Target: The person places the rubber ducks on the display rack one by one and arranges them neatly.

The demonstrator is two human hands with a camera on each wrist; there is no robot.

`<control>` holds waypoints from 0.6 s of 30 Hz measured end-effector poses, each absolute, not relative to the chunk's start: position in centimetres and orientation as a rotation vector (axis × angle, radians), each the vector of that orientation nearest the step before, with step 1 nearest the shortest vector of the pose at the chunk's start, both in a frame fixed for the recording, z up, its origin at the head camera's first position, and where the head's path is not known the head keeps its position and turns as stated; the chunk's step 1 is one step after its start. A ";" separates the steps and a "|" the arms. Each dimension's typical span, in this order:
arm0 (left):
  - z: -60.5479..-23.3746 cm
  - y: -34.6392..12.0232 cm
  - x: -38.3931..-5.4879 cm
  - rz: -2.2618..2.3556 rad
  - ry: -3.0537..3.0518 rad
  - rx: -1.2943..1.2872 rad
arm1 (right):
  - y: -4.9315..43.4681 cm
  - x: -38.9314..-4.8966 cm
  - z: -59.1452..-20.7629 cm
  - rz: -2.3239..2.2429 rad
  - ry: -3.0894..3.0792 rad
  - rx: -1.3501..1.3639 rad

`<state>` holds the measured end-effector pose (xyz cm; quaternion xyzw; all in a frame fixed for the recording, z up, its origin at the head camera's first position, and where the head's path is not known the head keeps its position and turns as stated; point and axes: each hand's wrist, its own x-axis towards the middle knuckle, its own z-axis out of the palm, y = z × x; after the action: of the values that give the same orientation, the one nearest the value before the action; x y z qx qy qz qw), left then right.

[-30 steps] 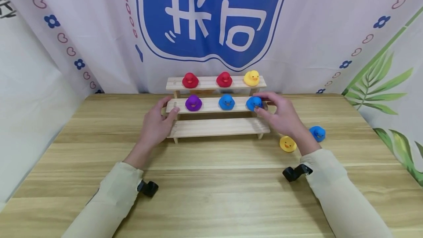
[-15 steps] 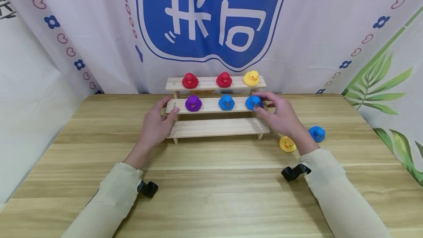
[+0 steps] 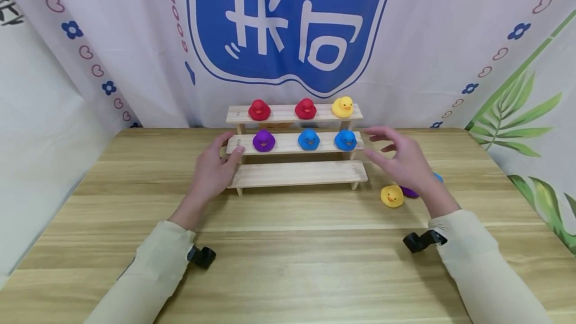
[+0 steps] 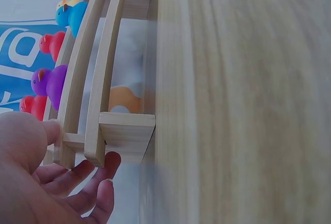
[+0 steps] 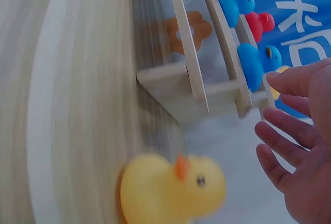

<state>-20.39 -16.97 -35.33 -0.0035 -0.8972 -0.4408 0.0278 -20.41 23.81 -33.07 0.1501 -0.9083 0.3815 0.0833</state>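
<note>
Fingers of the right hand (image 3: 402, 161) were spread and loosely bent, pinching nothing, thumb tip just beside the middle plank's end, with a narrow gap between them and the end blue duck (image 3: 345, 140)! That duck sat upright on the middle step, at its right end. Over at the other side, the left hand (image 3: 213, 166) gripped the rack (image 3: 297, 174), thumb on top of the plank, fingers curled around the end and below.

Pale wood, this rack: three flat planks, square-cut, stepped on short legs. Smooth, rounded ducks all along it: a second blue duck (image 3: 309, 140) and a purple duck (image 3: 264, 141) in the middle, two red ducks (image 3: 259, 110) and a yellow duck (image 3: 343, 107) up top. Off the right front leg, a loose yellow duck (image 3: 392, 196) sat on the streaky table (image 3: 288, 264), other ducks (purple and blue, mostly behind the forearm) near it. Broad tabletop stretched between the two sleeves (image 3: 157, 264), and the rack's back edge stood close to the wrinkled cloth (image 3: 148, 64).
</note>
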 end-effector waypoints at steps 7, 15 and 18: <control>-35.3 -16.9 -20.4 -1.355 -2.773 -0.012 | 26.4 -19.2 -32.8 1.071 -2.749 0.419; -35.4 -17.0 -20.4 -1.332 -2.771 -0.021 | 29.0 -18.3 -33.2 1.072 -2.817 0.306; -35.4 -16.9 -20.4 -1.330 -2.767 -0.029 | 30.0 -18.0 -33.5 1.090 -2.827 0.270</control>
<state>-20.37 -16.94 -35.45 -0.0094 -0.9007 -0.4329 0.0357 -17.95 30.02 -33.51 0.0887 -0.9282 0.3580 0.0500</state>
